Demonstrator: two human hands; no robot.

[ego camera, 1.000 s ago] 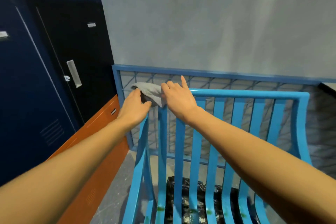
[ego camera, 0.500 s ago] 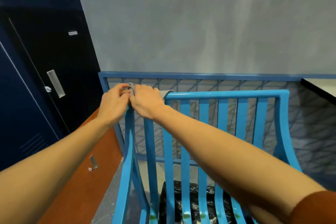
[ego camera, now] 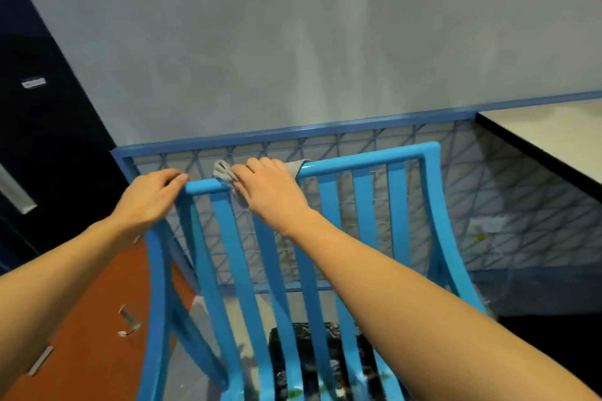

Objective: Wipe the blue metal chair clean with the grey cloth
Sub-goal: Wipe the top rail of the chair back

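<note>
Blue metal chair (ego camera: 362, 205) slats rise between my forearms; my left hand (ego camera: 153, 195) now curls round the corner alone, and my right hand (ego camera: 270, 192), gripping the grey cloth (ego camera: 223, 171) over the top rail (ego camera: 365, 160), has slid rightward, leaving most of the rail ahead unwiped.
</note>
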